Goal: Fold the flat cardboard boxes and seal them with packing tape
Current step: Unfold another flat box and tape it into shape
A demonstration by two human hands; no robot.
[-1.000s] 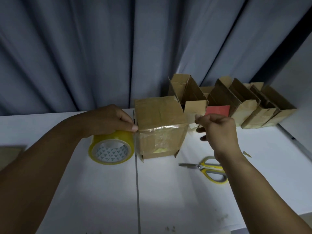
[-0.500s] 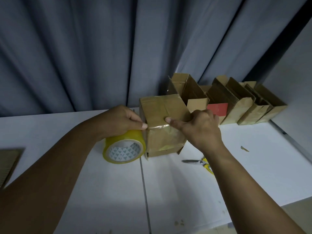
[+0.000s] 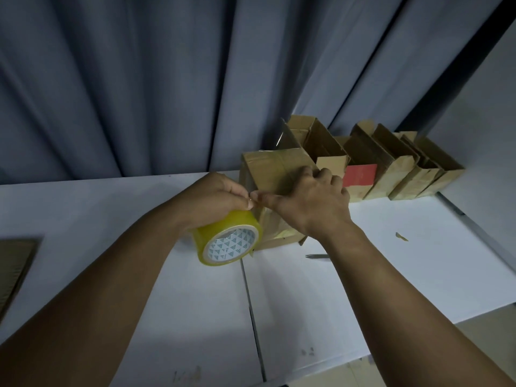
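Head view. Your left hand grips the yellow tape roll, fingers curled over its top. The roll stands on edge on the white tabletop, its patterned core facing you, and touches the near left corner of the box. The box stands closed at mid tabletop, with glossy tape across its top and down its near face.

Your right hand lies on the box. The index finger stretches left along the near top edge and presses there, its tip meeting your left fingertips. The other fingers are bent against the top face, and the thumb is hidden. The hand presses rather than clasps.

Under your right wrist the tip of the scissors shows on the tabletop; the rest is hidden by the arm. Far right, a row of open boxes stands against the grey curtain, touching one another, with a red panel on the near side of one. A small scrap lies on the tabletop near the row. A flat cardboard sheet lies at the left edge.
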